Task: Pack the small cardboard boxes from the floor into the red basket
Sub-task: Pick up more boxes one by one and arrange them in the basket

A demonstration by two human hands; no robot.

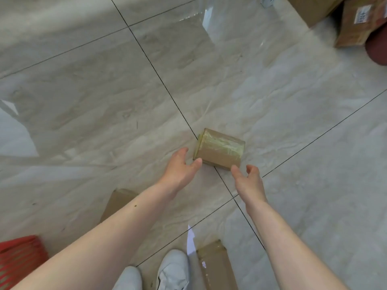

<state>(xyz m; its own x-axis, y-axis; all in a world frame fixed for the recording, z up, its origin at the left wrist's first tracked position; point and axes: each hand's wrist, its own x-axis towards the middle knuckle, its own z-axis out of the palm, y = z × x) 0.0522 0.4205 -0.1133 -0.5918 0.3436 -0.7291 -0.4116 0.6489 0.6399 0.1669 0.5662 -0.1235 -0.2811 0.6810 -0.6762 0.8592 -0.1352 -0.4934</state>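
A small cardboard box (218, 148) wrapped in clear tape lies on the grey tiled floor at the middle of the view. My left hand (181, 167) is open at the box's near left corner, its thumb tip touching or almost touching the box. My right hand (249, 181) is open just below the box's near right corner, fingers apart and holding nothing. A corner of the red basket (19, 257) shows at the bottom left edge, partly behind my left forearm.
A flat cardboard box (216, 266) lies by my white shoes (171, 271) at the bottom. Another brown box (119, 203) is partly hidden under my left forearm. Larger cartons (354, 24) and a dark red object (377, 49) sit at the top right.
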